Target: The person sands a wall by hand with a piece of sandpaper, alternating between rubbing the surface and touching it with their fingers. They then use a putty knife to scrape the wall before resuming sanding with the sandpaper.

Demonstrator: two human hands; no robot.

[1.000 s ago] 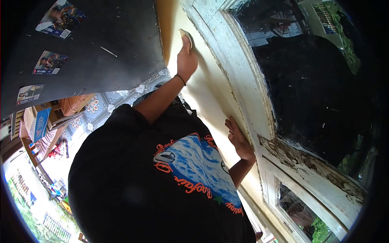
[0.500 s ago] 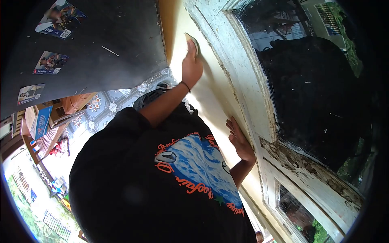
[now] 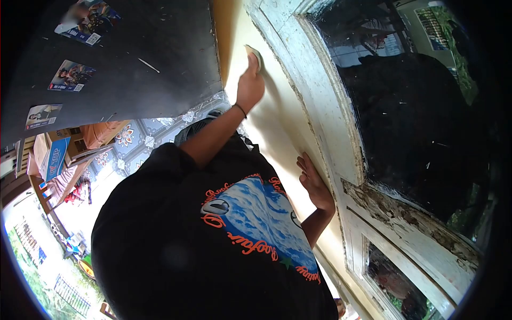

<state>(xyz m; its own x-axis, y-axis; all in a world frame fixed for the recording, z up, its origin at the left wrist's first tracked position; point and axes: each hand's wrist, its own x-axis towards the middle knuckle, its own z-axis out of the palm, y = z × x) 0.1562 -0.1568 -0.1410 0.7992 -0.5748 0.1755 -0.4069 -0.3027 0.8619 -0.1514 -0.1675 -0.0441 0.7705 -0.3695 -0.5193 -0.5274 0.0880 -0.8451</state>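
My left hand (image 3: 250,88), with a dark band at its wrist, is closed on a small pale pad (image 3: 256,58) and presses it against the cream wall (image 3: 274,112). The pad's underside is hidden. Lower down, my right hand (image 3: 314,184) rests against the same wall beside the white frame, its fingers stretched out and nothing seen in it. Between the two arms is my black shirt (image 3: 170,229) with a blue and orange print.
A dark panel (image 3: 160,42) with picture cards borders the wall on the left. Right of it stands a worn white frame (image 3: 336,106) with reflecting glass (image 3: 416,133). Boxes (image 3: 57,157) and wooden furniture stand on the patterned floor (image 3: 149,140) at the left.
The view has shifted slightly, moving the cards on the dark panel. My left hand and wrist have shifted a little, still with the pad on the wall. My right hand stays nearly in place.
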